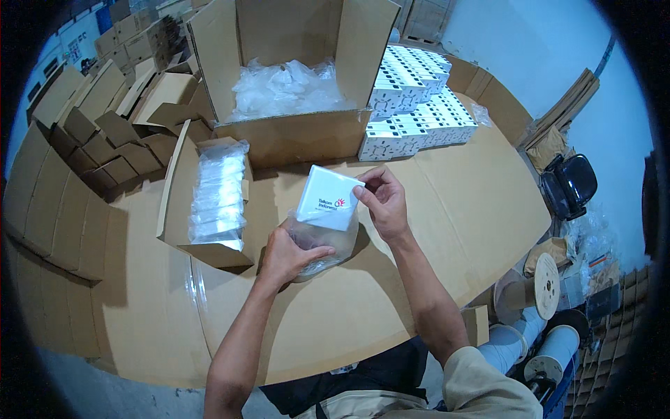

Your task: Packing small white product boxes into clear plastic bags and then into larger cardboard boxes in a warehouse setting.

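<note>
Here the left grip (pixel 287 251) clasps a clear plastic bag (pixel 335 243), the right grip (pixel 383 201) pinching a square white box (pixel 324 192) by its corner, over the brown cardboard-covered worktop (pixel 460 216)

The small box (pixel 317 187) is white, with dark lettering (pixel 325 203) and a red mark (pixel 340 203); the plastic bag (pixel 338 243) is clear, greyish. The stacked boxes (pixel 419 129) are white, patterned with black squares and thin grey linework. Packets (pixel 218 192) gleam silvery white; crumpled plastic (pixel 286 89) is milky white. The narrow carton (pixel 176 181), large carton (pixel 296 140) and desk (pixel 453 209) are tan, the wall (pixel 502 42) pale blue, the sleeve (pixel 481 384) beige.
</note>
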`<move>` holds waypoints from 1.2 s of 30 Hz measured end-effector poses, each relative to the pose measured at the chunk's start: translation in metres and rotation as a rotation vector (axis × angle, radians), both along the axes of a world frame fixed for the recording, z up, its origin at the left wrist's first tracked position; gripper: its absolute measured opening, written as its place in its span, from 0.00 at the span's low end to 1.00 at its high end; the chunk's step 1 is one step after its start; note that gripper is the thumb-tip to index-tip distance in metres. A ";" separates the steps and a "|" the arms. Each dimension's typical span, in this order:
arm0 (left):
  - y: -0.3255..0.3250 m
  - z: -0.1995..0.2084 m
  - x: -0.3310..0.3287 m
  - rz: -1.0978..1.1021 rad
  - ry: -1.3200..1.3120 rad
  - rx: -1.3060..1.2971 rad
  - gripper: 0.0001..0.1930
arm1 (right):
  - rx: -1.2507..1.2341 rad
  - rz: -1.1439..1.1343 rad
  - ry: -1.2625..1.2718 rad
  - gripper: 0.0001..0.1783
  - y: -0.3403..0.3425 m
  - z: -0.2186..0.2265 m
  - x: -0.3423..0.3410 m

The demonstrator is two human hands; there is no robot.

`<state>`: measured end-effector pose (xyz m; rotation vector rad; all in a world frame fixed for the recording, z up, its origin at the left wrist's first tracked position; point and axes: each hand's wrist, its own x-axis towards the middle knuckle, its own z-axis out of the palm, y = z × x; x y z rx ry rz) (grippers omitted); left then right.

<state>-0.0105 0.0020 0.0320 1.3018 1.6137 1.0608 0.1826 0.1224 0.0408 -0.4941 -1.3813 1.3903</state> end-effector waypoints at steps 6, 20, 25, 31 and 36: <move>-0.001 -0.007 -0.001 -0.019 -0.095 0.066 0.35 | 0.016 0.030 -0.106 0.12 -0.005 0.005 -0.004; 0.004 -0.015 0.002 0.099 -0.281 0.089 0.20 | -0.047 0.042 -0.212 0.10 -0.002 0.001 -0.001; 0.006 -0.022 0.003 0.156 -0.334 0.130 0.19 | -0.231 0.066 -0.204 0.13 -0.010 0.013 -0.003; 0.009 -0.028 0.001 0.197 -0.392 0.179 0.19 | -0.346 0.307 -0.684 0.18 -0.007 0.011 0.010; 0.007 -0.025 0.003 0.188 -0.320 0.165 0.18 | -0.345 0.242 -0.507 0.17 -0.016 0.013 0.002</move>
